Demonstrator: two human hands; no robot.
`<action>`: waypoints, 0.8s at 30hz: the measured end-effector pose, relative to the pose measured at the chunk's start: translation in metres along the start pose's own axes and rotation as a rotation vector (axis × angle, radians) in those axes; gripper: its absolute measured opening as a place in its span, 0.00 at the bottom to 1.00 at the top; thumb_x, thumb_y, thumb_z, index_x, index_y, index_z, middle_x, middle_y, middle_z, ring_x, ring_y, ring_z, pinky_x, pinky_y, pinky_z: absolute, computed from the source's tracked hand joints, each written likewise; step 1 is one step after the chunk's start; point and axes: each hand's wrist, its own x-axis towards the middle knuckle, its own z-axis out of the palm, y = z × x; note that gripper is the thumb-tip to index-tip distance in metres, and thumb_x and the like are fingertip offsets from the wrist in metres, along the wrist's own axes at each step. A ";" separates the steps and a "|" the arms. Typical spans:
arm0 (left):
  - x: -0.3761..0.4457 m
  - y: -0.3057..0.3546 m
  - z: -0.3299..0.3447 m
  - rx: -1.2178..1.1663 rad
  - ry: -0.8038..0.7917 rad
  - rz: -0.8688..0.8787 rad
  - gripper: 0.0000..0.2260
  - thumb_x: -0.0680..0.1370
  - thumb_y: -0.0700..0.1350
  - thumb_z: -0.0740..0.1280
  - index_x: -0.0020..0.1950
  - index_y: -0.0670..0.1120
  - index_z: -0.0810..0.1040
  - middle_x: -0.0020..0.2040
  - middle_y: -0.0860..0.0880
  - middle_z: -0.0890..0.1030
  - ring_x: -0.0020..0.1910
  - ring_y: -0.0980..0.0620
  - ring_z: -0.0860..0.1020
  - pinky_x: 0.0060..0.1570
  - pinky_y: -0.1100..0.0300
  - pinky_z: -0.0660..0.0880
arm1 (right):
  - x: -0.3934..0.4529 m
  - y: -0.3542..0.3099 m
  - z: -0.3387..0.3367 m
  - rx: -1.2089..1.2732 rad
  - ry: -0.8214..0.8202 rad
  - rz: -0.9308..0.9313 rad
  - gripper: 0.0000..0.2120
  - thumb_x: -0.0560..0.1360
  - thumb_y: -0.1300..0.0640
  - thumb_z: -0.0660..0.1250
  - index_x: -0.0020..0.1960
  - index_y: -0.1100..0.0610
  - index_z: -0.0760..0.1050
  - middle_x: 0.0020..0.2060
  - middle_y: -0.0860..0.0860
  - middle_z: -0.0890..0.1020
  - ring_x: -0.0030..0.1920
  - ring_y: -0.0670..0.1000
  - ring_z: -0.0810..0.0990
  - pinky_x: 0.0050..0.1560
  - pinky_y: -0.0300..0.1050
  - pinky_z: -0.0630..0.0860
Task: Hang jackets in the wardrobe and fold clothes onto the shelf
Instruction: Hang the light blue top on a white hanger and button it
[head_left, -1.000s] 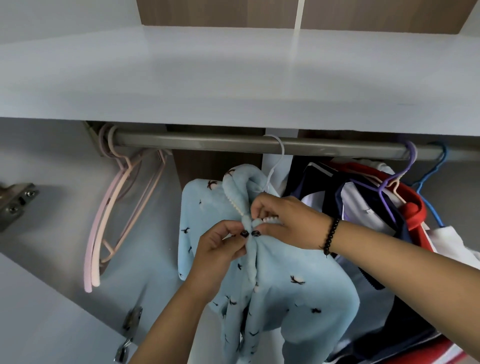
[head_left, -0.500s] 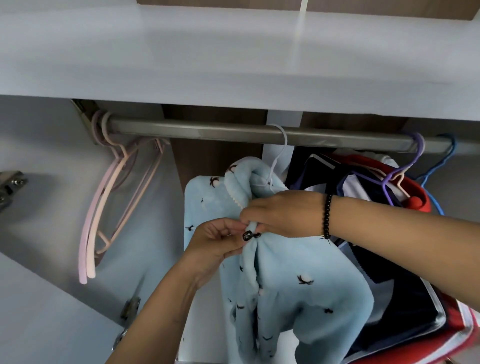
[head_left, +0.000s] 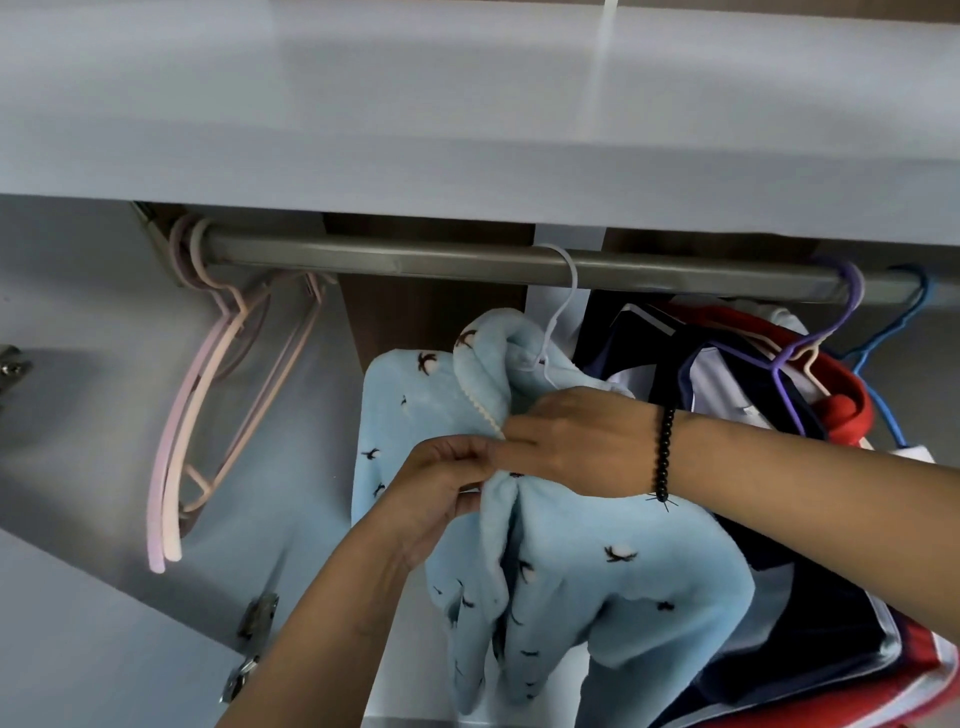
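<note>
Two empty pale pink plastic hangers (head_left: 208, 415) hang at the far left end of the grey metal wardrobe rail (head_left: 415, 260), well apart from both hands and to their left. The light blue fleece jacket with small dark bird print (head_left: 571, 571) hangs mid-rail on a thin white hanger (head_left: 563, 296), its hook over the rail directly above the fingers; the jacket's long axis runs straight down from hook to hem, and its front opening falls as a vertical fold just below the fingers. The left hand (head_left: 441, 488) comes up from below, fingers curled and pinching the front edge of the fleece just under the white-beaded collar trim. The right hand (head_left: 576, 447), black bead bracelet (head_left: 664, 457) at the wrist, reaches across from the right and lies over the neck of the jacket; its fingertips meet the left hand's at the closure, gathered on the cloth, though the exact pinch is hidden. Both hands are equally near the fastening point. Judgement: closing the neck so the jacket sits fast. Right of the fingers, dark navy, white and red garments (head_left: 779, 395) crowd on purple and blue hangers, touching the fleece's right side.
</note>
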 end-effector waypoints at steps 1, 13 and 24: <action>0.000 0.001 0.001 0.001 0.010 -0.001 0.14 0.78 0.33 0.64 0.43 0.47 0.87 0.45 0.45 0.86 0.45 0.51 0.84 0.44 0.62 0.79 | -0.002 0.000 0.000 -0.031 0.031 -0.025 0.14 0.68 0.67 0.71 0.53 0.61 0.78 0.32 0.55 0.75 0.26 0.55 0.72 0.26 0.42 0.67; -0.010 0.018 0.013 0.107 0.234 0.138 0.18 0.75 0.30 0.66 0.34 0.49 0.86 0.37 0.48 0.86 0.38 0.55 0.84 0.36 0.66 0.78 | -0.002 -0.018 0.013 -0.124 0.266 0.223 0.12 0.64 0.65 0.74 0.47 0.58 0.82 0.30 0.51 0.78 0.25 0.51 0.75 0.22 0.34 0.65; -0.014 0.019 0.019 0.133 0.273 0.107 0.12 0.75 0.30 0.65 0.38 0.44 0.84 0.37 0.47 0.85 0.38 0.53 0.83 0.38 0.64 0.79 | -0.014 -0.011 0.024 -0.154 0.347 0.123 0.15 0.73 0.66 0.57 0.50 0.60 0.81 0.33 0.54 0.76 0.29 0.54 0.75 0.27 0.42 0.72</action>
